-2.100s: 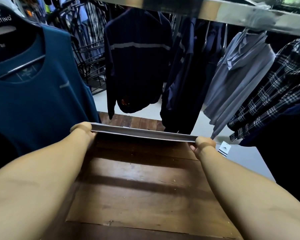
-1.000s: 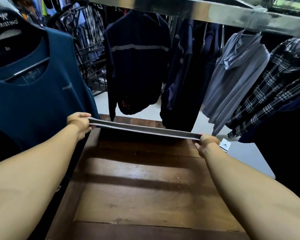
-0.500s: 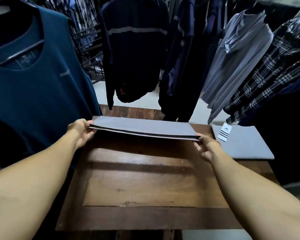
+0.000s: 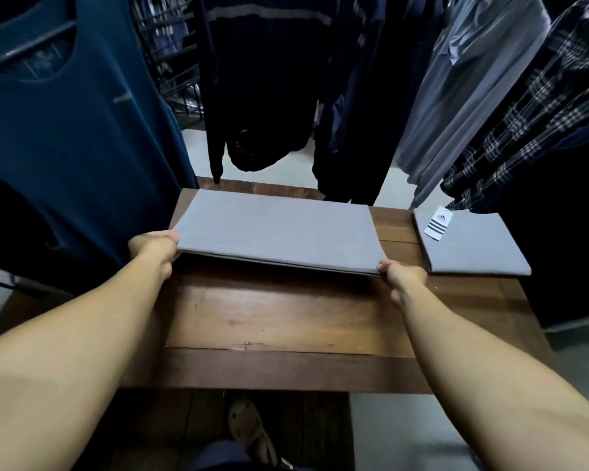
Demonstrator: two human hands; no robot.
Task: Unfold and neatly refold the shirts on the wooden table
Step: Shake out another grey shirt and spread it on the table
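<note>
Your left hand [image 4: 155,248] and right hand [image 4: 402,277] each pinch a near corner of the folded grey shirt [image 4: 276,229], above the tabletop [image 4: 279,321]; a tagged shirt [image 4: 473,246] lies beside.

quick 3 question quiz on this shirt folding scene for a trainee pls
1. True or false: the left hand and the right hand each grip a near corner of the held grey shirt.
2. Where does the tagged grey shirt lie? A) on the wooden table, to the right of the held one and apart from it; B) on top of the held one; C) on the floor.
3. How many folded grey shirts show on or over the table?

Key: 1 true; 2 A; 3 two.
</note>
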